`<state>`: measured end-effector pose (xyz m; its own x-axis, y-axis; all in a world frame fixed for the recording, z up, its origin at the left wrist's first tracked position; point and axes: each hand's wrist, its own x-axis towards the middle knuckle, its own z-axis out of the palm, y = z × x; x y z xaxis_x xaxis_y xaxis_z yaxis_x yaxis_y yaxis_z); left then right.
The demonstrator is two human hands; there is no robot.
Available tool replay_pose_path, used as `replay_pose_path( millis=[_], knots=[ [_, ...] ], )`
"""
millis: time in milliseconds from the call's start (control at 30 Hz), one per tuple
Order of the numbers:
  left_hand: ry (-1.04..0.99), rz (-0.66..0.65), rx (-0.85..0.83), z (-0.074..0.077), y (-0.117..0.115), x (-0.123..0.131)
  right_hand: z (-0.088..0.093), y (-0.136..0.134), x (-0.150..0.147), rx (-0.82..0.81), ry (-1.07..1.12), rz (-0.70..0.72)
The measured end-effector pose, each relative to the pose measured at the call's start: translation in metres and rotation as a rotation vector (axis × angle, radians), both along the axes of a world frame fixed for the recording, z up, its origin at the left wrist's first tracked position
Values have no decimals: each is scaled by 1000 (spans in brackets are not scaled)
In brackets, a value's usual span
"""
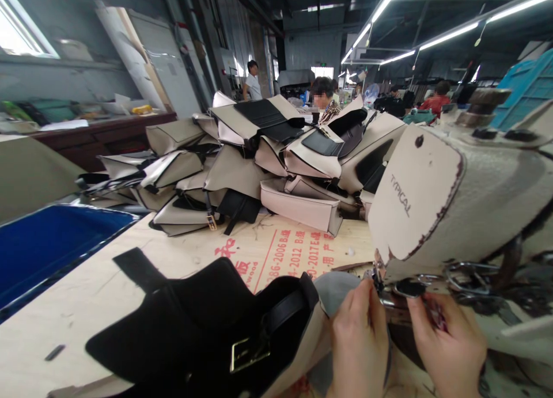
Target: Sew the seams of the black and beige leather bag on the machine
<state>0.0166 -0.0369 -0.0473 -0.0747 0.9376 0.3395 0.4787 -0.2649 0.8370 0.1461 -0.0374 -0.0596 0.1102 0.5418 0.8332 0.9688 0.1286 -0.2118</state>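
Just beside the black-and-beige bag (pixel 185 323), left hand (pixel 359 329) and right hand (pixel 450 336) crowd the sewing machine (pixel 415 190), fingers (pixel 365 297) curled, on what I can't tell.

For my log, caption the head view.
Left hand and right hand at a sewing machine, one bag alongside, other bags piled behind.

Left of the left hand (pixel 360 334), the large flap-topped leather-look bag (pixel 173 329) is black with beige sides and a gold-coloured rectangular buckle (pixel 233 357), over a pale-yellow plywood board (pixel 185 254) printed in red. Beyond the hands, the heaped boxy bags (pixel 237 170) are beige with black edging and panels. The bulky metal sewing machine (pixel 415 196) above the right hand (pixel 451 337) is cream, dark-lettered and brown-chipped.
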Motion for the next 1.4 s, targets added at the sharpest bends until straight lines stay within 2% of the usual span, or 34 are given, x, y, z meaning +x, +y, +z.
replay_pose_path(
  millis=[167, 367, 533, 867, 1033, 1133, 1300, 1400],
  knots=[
    [-8, 11, -55, -4, 2, 4, 2, 1, -1, 37, -16, 43],
    [-14, 41, -42, -11, 0, 9, -9, 0, 5, 14, -7, -5],
    [-19, 49, -34, -14, 0, 9, -17, 3, 11, 82, -44, 15],
    [34, 43, -20, -18, 2, 11, -19, 5, 16, 122, -96, 28],
    [35, 63, 26, -22, 3, 13, -11, 4, 10, 75, -53, 26],
    [36, 51, 43, -23, 4, 12, -12, 3, 8, 72, -47, 20],
    [74, 36, 85, -19, 4, 7, -21, -4, 7, 48, -128, 91],
    [133, 67, 113, -18, 4, 3, -16, -6, 3, -1, -180, 102]
  ],
)
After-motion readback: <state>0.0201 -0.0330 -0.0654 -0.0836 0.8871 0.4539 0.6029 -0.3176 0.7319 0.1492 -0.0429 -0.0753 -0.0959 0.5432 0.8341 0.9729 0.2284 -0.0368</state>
